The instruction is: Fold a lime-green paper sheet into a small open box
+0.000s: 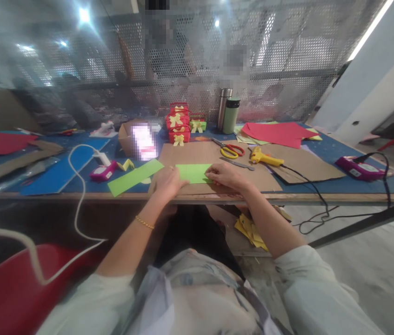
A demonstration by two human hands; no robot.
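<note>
A light green paper strip (194, 173) lies crosswise in front of me on a sheet of brown cardboard (200, 152). At its left end is my left hand (169, 180), closed on the paper with the thumb along its near edge. My right hand (226, 175) has its fingers pinched together at the strip's right end. A second green paper strip (136, 177) lies slanted just left of my left hand. Beyond my right hand are a grey blade (237, 164), scissors with red and yellow handles (230, 150) and a yellow glue gun (266, 158).
Red boxes with yellow bows (178, 123) are stacked at the back, beside a green bottle (230, 116) and a steel flask (223, 107). Red paper (275, 132) lies back right. Purple power sockets (360, 168) and cords sit at both sides. A lit phone (144, 141) leans at left.
</note>
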